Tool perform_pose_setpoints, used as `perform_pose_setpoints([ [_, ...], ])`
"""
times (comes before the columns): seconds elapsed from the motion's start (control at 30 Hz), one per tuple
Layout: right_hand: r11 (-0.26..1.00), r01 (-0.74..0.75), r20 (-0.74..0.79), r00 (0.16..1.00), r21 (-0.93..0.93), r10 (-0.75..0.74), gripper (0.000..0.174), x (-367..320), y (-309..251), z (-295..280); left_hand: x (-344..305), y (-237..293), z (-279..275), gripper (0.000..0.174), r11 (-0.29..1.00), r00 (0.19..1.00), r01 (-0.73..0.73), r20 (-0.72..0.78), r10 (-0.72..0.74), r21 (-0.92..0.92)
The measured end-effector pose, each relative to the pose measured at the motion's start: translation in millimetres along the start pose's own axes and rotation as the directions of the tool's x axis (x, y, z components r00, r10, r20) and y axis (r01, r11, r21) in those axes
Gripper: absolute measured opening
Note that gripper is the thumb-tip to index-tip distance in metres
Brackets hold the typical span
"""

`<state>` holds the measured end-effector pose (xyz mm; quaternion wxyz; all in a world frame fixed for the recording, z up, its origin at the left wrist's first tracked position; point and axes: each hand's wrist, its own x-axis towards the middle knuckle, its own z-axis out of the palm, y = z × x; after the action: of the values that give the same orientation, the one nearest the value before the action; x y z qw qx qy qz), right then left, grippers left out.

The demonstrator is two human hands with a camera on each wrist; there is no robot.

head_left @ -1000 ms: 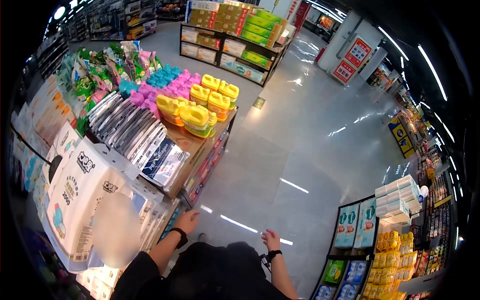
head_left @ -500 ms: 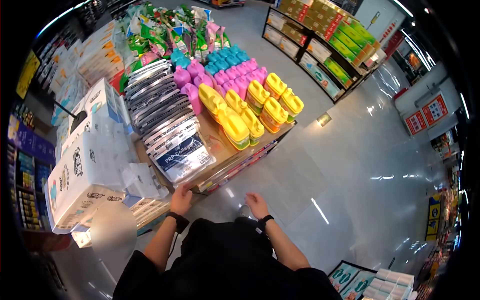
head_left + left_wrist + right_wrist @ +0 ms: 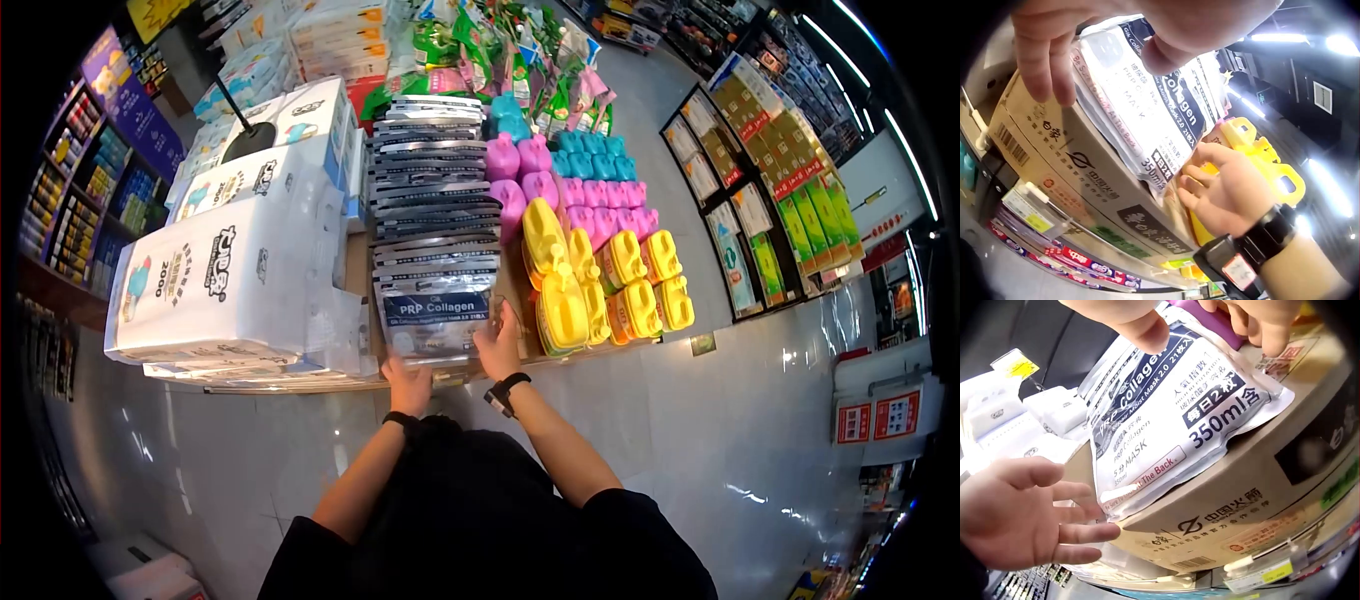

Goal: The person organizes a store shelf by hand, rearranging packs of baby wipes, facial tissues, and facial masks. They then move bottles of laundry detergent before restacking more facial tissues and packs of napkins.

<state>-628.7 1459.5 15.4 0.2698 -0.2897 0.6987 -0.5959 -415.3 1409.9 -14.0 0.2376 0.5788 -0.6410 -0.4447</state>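
A row of silver and dark-blue sheet-mask pouches stands upright on a display, and the front pouch [image 3: 430,310] reads PRP Collagen. At its lower left edge is my left hand [image 3: 408,384], fingers spread and relaxed in the right wrist view. My right hand [image 3: 498,345] is beside the pouch's right edge, its fingers loosely bent in the left wrist view. Neither hand curls round the pouch. Under the pouch [image 3: 1166,431] lies a printed cardboard box [image 3: 1172,534]; each wrist view shows a thumb hovering over the pouch's printed face.
White packs of tissue [image 3: 220,260] are stacked at the left. Yellow jugs [image 3: 565,310] stand close by my right hand, with pink bottles [image 3: 600,210] and teal bottles [image 3: 595,155] behind. A price tag [image 3: 1029,212] hangs on the display's front edge.
The view has swung left, bringing the display in front of the person. Both hands have moved from beside the display to either side of the front pouch.
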Motion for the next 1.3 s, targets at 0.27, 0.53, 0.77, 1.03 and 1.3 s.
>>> perform_pose_setpoints([
  [0.27, 0.995, -0.043, 0.096, 0.994, -0.088, 0.052, 0.093, 8, 51, 13, 18, 16, -8, 0.108, 0.931, 0.954, 0.296, 0.121, -0.275, -0.214],
  [0.53, 1.000, -0.009, 0.050, 0.999, -0.001, 0.009, 0.096, 20, 43, 26, 51, 23, -8, 0.084, 0.750, 0.911, 0.413, 0.235, -0.340, -0.516],
  [0.77, 0.974, 0.067, 0.099, 0.991, 0.217, -0.090, 0.094, 12, 25, 19, 35, 27, -29, 0.080, 0.843, 0.932, 0.328, 0.291, -0.215, -0.427],
  [1.03, 0.974, -0.075, 0.183, 0.982, 0.215, 0.035, 0.113, 38, 40, 11, 51, 5, -45, 0.085, 0.869, 0.886, 0.358, 0.419, -0.200, -0.341],
  [1.3, 0.989, -0.110, 0.297, 0.952, 0.095, 0.077, 0.117, 35, 36, 25, 34, 6, -51, 0.091, 0.946, 0.944, 0.201, 0.307, -0.118, -0.255],
])
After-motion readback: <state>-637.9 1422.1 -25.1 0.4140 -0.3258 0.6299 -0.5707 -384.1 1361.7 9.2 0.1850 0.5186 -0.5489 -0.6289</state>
